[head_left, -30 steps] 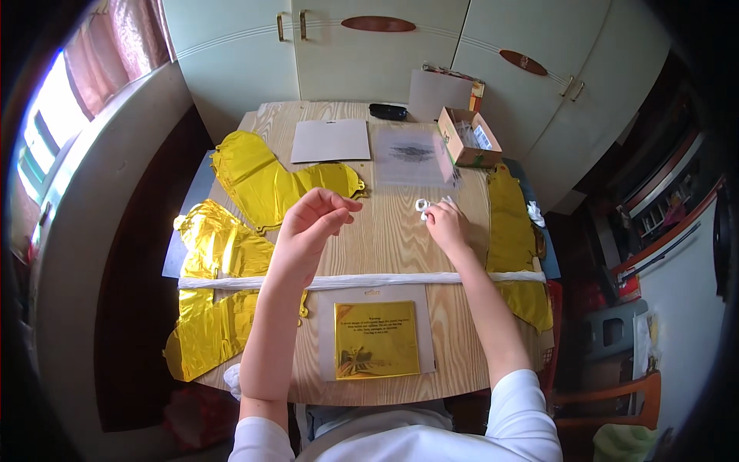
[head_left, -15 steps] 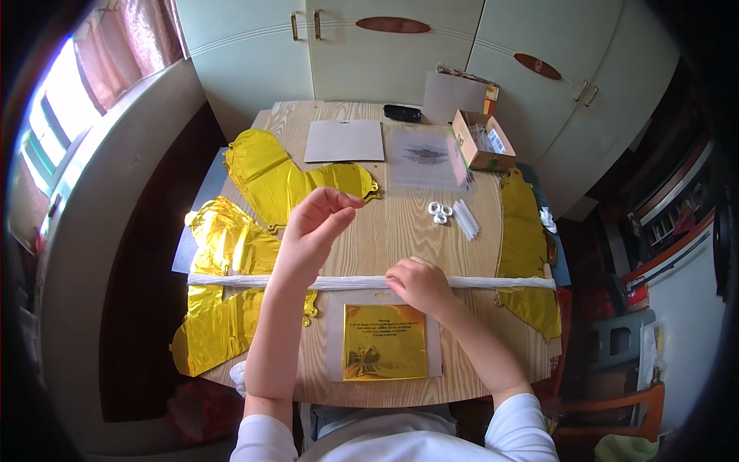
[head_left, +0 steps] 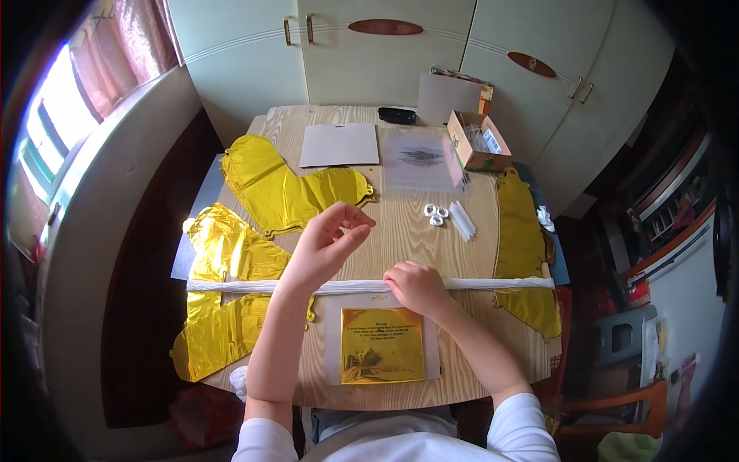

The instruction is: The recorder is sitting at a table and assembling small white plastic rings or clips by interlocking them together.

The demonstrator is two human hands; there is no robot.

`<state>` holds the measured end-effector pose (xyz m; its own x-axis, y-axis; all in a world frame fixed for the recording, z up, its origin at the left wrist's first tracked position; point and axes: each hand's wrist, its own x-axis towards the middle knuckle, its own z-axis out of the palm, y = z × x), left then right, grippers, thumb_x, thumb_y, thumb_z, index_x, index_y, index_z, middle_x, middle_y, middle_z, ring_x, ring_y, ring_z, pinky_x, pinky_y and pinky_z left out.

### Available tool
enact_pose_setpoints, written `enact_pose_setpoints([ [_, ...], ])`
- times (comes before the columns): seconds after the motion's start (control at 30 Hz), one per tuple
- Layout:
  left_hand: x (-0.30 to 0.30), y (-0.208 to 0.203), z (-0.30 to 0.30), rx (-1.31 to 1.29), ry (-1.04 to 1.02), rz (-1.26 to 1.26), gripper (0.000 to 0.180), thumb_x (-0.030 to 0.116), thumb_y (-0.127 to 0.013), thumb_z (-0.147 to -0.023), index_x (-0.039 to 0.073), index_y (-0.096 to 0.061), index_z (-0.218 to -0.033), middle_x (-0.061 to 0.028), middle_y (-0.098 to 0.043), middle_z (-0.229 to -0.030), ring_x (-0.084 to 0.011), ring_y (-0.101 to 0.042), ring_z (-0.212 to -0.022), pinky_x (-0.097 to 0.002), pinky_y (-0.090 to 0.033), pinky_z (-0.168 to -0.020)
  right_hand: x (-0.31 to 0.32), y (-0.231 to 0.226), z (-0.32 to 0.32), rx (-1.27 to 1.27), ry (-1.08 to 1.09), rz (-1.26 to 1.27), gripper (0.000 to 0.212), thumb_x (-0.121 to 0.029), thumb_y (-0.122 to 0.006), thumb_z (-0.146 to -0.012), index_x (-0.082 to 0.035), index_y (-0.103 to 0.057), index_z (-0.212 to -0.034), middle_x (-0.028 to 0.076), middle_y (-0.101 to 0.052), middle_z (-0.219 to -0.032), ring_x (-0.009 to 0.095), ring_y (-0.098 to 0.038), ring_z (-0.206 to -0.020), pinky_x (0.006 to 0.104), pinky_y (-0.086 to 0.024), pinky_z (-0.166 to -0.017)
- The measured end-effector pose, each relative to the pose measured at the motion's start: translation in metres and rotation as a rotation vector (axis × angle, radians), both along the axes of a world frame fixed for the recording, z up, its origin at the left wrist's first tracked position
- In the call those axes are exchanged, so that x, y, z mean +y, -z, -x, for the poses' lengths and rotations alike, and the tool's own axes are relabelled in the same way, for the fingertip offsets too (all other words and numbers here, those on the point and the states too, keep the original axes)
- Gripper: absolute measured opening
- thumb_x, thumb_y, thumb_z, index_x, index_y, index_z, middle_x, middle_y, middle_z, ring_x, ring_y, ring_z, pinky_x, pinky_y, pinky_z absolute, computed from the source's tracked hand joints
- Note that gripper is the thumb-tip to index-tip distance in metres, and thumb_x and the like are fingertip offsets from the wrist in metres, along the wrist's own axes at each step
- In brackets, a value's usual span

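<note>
A long bundle of white strings [head_left: 350, 286] lies straight across the table, over the gold foil pieces at both ends. My right hand [head_left: 416, 286] is closed around the bundle near its middle. Raised above the bundle, my left hand [head_left: 329, 245] pinches with thumb and fingertips; whatever is between them is too fine to make out. Just in front of my body, a folded square of gold foil film [head_left: 382, 358] lies on a pale card [head_left: 432, 354]. Beside my left hand spreads a crinkled gold foil balloon [head_left: 231, 246], flat, with another flat gold foil balloon [head_left: 285, 192] behind it.
Small white ribbon rolls [head_left: 436, 219] and clear plastic straws [head_left: 462, 221] lie right of centre. Farther back are a pale card [head_left: 339, 145], clear plastic bags [head_left: 423, 173], a black case [head_left: 396, 115] and a small carton [head_left: 486, 163]. More gold foil [head_left: 517, 231] covers the right edge.
My left hand has moved slightly right and nearer to me, still pinched. My right hand stays closed on the string bundle. The view has shifted a little.
</note>
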<state>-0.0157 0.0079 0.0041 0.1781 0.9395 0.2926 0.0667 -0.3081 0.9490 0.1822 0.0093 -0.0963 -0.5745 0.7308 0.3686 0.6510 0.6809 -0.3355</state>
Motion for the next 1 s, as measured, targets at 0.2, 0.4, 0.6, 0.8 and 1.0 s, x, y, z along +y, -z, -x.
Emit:
enact_pose_setpoints([
  [0.2, 0.005, 0.015, 0.000, 0.753, 0.108, -0.034, 0.016, 0.014, -0.062, -0.074, 0.005, -0.064, -0.088, -0.0103, -0.065, -0.082, -0.0261, -0.063, -0.076, -0.0342, -0.049, -0.067, -0.001, -0.008, -0.001, 0.024, 0.043, 0.144, 0.007, -0.016, -0.059, -0.079, -0.010, -0.062, -0.081, 0.004, -0.060, -0.073, 0.024, -0.059, -0.072, 0.0349, -0.049, -0.065],
  [0.4, 0.012, 0.048, -0.016, 1.008, 0.202, 0.021, 0.020, 0.021, -0.066, -0.071, 0.008, -0.065, -0.087, -0.0088, -0.063, -0.081, -0.0255, -0.061, -0.080, -0.0360, -0.048, -0.072, 0.000, -0.008, -0.001, 0.068, 0.052, 0.150, 0.007, -0.013, -0.059, -0.077, -0.009, -0.063, -0.082, 0.004, -0.062, -0.078, 0.023, -0.059, -0.077, 0.0348, -0.049, -0.068],
  [0.6, 0.017, 0.072, -0.023, 1.068, 0.177, -0.002, 0.014, 0.019, -0.063, -0.067, 0.009, -0.065, -0.077, -0.0098, -0.063, -0.077, -0.0283, -0.061, -0.077, -0.0381, -0.048, -0.068, 0.003, -0.006, -0.001, 0.122, 0.053, 0.177, 0.007, -0.014, -0.062, -0.073, -0.010, -0.064, -0.079, 0.003, -0.062, -0.078, 0.022, -0.059, -0.079, 0.0338, -0.049, -0.068],
  [0.8, 0.018, 0.076, -0.025, 1.083, 0.219, -0.025, 0.012, 0.018, -0.060, -0.067, 0.008, -0.063, -0.072, -0.0126, -0.062, -0.074, -0.0312, -0.061, -0.074, -0.0398, -0.048, -0.066, 0.006, -0.003, -0.003, 0.142, 0.047, 0.211, 0.008, -0.014, -0.060, -0.072, -0.009, -0.064, -0.078, 0.003, -0.063, -0.079, 0.023, -0.058, -0.080, 0.0342, -0.049, -0.071],
  [1.0, 0.022, 0.086, -0.023, 1.104, 0.233, -0.026, 0.015, 0.018, -0.062, -0.065, 0.007, -0.064, -0.075, -0.0127, -0.062, -0.075, -0.0306, -0.061, -0.074, -0.0392, -0.048, -0.067, 0.008, -0.012, -0.003, 0.213, 0.025, 0.264, 0.010, -0.015, -0.059, -0.076, -0.006, -0.060, -0.080, 0.007, -0.061, -0.075, 0.023, -0.059, -0.074, 0.0339, -0.048, -0.068],
])
